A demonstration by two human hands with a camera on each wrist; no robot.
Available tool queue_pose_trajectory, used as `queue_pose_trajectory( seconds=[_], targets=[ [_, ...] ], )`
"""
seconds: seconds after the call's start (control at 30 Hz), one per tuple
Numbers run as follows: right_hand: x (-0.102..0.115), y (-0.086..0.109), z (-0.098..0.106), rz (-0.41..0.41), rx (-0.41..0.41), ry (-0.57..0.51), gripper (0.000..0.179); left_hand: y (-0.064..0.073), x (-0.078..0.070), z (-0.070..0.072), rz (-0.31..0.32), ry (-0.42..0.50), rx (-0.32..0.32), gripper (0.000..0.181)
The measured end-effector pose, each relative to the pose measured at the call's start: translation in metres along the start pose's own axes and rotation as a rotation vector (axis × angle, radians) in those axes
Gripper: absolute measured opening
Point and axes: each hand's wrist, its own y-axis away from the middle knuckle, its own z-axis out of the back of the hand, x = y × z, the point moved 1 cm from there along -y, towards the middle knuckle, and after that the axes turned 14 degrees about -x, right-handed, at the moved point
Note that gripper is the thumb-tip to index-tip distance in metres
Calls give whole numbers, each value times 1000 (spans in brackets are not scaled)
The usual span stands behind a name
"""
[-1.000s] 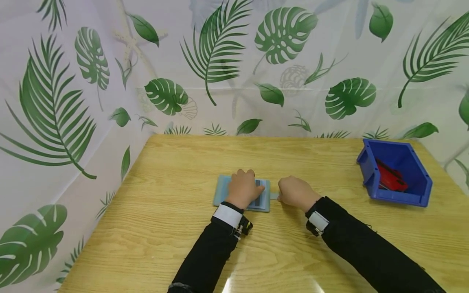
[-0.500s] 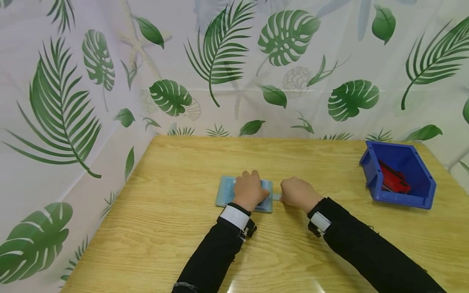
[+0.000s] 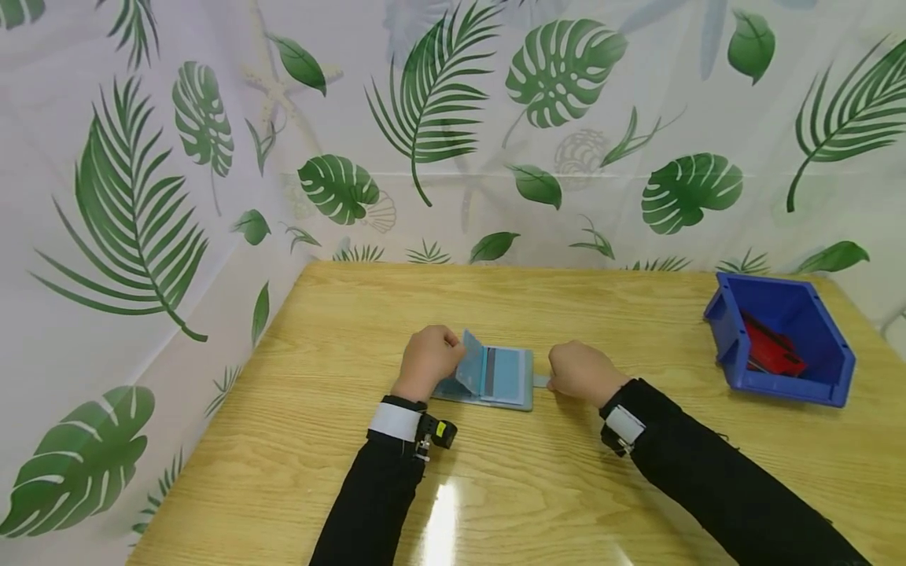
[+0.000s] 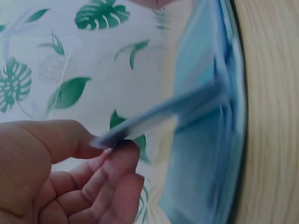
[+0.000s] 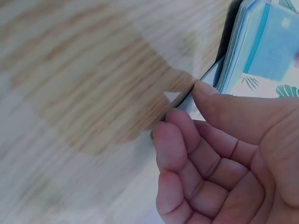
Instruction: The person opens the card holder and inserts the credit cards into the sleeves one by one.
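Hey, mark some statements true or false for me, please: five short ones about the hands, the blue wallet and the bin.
1. The left hand pinches a raised page of the blue wallet. True.
2. The wallet is folded shut. False: it lies open on the table.
3. The right hand grips the wallet's strap. True.
4. In the head view, the bin stands right of both hands. True.
5. The red item lies outside the bin. False: it is inside.
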Motion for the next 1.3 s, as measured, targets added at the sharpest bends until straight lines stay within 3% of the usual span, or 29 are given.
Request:
queue_pose_trajectory(
  seconds=[0.1, 0.2, 0.37, 0.47, 0.6, 0.77, 0.9, 1.13, 1.2, 1.3],
  targets=[
    [-1, 0, 0, -2, 6, 5, 21, 0, 9, 3, 3, -116, -41, 7],
    [-1, -1, 0, -10, 12, 5, 20, 1, 13, -3, -2, -211, -52, 20],
    [-2, -2, 0, -19, 16, 5, 19, 0, 6, -19, -71, -295, -82, 30],
    [-3, -3, 2, -25, 10, 5, 20, 0, -6, -28, -135, -287, -89, 29],
    [-1, -2, 3, -34, 16, -4, 20, 2, -23, -41, -164, -306, -33, 33],
    [1, 2, 3, -19, 14, -7, 20, 4, -40, -59, -138, -448, 66, 56],
    [2, 5, 1, -18, 3, 0, 23, 11, -45, -70, -179, -513, 84, 68],
    [6, 4, 0, 10, -36, 46, 24, 13, -45, -69, -171, -469, 117, 61],
    [6, 2, 1, -1, -47, 58, 22, 11, -45, -67, -174, -420, 111, 61],
    [8, 2, 2, -22, -37, 64, 19, 7, -40, -58, -165, -262, 117, 55]
  ],
)
